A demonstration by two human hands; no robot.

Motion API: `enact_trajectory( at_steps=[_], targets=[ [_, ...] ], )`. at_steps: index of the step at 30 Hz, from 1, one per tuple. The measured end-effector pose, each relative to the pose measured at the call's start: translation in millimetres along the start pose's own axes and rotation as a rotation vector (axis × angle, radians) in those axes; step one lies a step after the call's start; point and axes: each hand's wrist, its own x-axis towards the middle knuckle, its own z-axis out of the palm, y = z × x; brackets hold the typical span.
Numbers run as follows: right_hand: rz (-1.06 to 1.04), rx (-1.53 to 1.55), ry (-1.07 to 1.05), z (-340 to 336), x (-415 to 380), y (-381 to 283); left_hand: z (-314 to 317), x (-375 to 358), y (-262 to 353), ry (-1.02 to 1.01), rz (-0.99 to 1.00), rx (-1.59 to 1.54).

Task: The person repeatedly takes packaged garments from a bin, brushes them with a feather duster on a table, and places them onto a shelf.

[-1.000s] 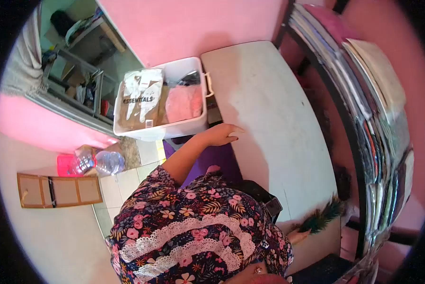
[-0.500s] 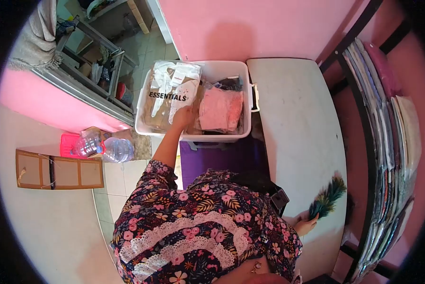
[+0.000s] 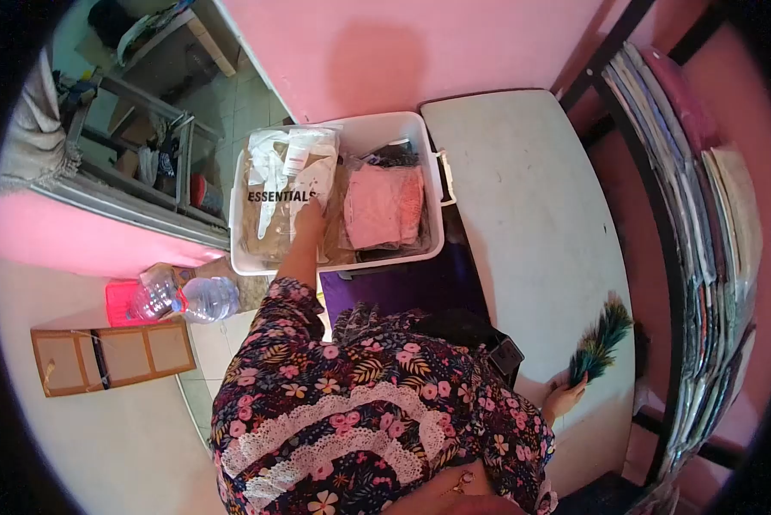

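Note:
My left hand (image 3: 309,221) reaches into a white plastic bin (image 3: 338,265) and touches a clear packet printed "ESSENTIALS" (image 3: 269,196), which lies on the bin's left side with white and brown contents. Its fingers are bent over the packet and partly hidden. Pink items in clear bags (image 3: 383,206) fill the right side of the bin. At the lower right, my right hand (image 3: 565,396) is closed on a green, feathery duster-like object (image 3: 601,342) held over the pale tabletop (image 3: 531,232).
Stacks of bagged, folded fabric (image 3: 703,257) stand on a dark rack at the right. Large plastic bottles (image 3: 209,299) and a pink basket (image 3: 121,302) are on the left. A brown-framed panel (image 3: 145,350) lies lower left.
My left hand has moved slightly up over the packet toward the printed letters. My right hand and the green object have shifted a little. The whole view has also shifted.

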Motion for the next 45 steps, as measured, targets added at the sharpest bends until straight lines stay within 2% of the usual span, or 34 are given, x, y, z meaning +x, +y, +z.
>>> enact_trajectory(
  at_steps=[1, 3, 5, 7, 9, 11, 15, 17, 18, 20, 21, 22, 23, 24, 25, 27, 28, 29, 30, 32, 35, 36, 37, 39, 40, 41, 43, 44, 45],
  targets=[
    [-0.011, 0.037, -0.002, 3, 4, -7, -9, 14, -4, -0.081, 0.086, -0.037],
    [-0.001, 0.077, 0.001, 3, 8, 18, -15, 19, -22, -0.094, 0.062, -0.417],
    [-0.023, 0.131, 0.019, 15, 19, 53, -34, 20, -24, 0.132, 0.149, -0.392],
    [0.022, 0.178, 0.02, 25, 26, 77, -79, 23, -15, -0.031, 0.06, -0.678],
    [0.068, 0.059, 0.071, 29, 31, 93, -103, 24, 1, 0.038, 0.139, -0.81],
    [0.124, 0.072, 0.068, 22, 29, 99, -127, 17, 23, 0.013, 0.227, -0.936],
    [0.217, 0.18, 0.059, 20, 34, 112, -172, -32, 116, -0.037, 0.311, -1.16],
    [0.24, 0.235, 0.082, 17, 38, 102, -176, -44, 157, -0.166, 0.44, -1.199],
    [0.33, 0.33, 0.05, 9, 40, 81, -177, -49, 182, -0.266, 0.519, -1.183],
    [0.219, 0.24, 0.043, 21, 52, 121, -167, -89, 263, -0.323, 0.461, -1.256],
    [0.234, 0.238, 0.048, 12, 62, 128, -155, -114, 313, -0.391, 0.482, -1.293],
    [0.158, 0.228, 0.095, -3, 73, 122, -139, -140, 364, -0.46, 0.502, -1.33],
    [0.073, 0.22, 0.145, -12, 83, 125, -121, -172, 409, -0.483, 0.559, -1.284],
    [0.119, 0.281, 0.143, -11, 88, 146, -93, -193, 444, -0.63, 0.839, -1.358],
    [0.124, 0.281, 0.15, -16, 86, 161, -63, -216, 471, -0.643, 0.817, -1.275],
    [0.079, 0.126, 0.3, -30, 77, 186, 9, -266, 495, -0.441, 1.193, -0.887],
    [0.184, 0.168, 0.255, -38, 71, 195, 23, -287, 497, -0.508, 1.316, -0.754],
    [0.19, 0.169, 0.258, -42, 66, 206, 34, -311, 500, -0.572, 1.434, -0.615],
    [0.197, 0.247, 0.151, -44, 62, 218, 44, -335, 499, -0.575, 1.441, -0.611],
    [0.143, 0.307, -0.032, -42, 53, 236, 61, -371, 497, -0.401, 1.474, -0.041],
    [0.164, 0.19, -0.095, -43, 46, 235, 86, -397, 502, -0.327, 1.403, 0.019],
    [0.169, 0.132, -0.128, -43, 47, 236, 91, -404, 509, -0.15, 1.417, -0.038],
    [0.176, 0.127, -0.131, -42, 49, 239, 96, -407, 517, -0.159, 1.42, -0.037],
    [0.363, 0.286, -0.172, -44, 51, 244, 102, -408, 533, -0.327, 1.284, -0.108],
    [0.367, 0.284, -0.165, -44, 56, 246, 100, -413, 541, -0.205, 1.281, -0.061],
    [0.378, 0.303, -0.149, -46, 60, 247, 104, -414, 547, -0.205, 1.288, -0.065],
    [0.393, 0.321, -0.126, -53, 59, 248, 119, -411, 555, 0.032, 1.299, 0.046],
    [0.425, 0.373, -0.111, -56, 57, 247, 125, -409, 561, 0.033, 1.306, 0.041],
    [0.455, 0.424, -0.096, -59, 54, 247, 130, -406, 568, -0.108, 1.254, 0.113]
  ],
)
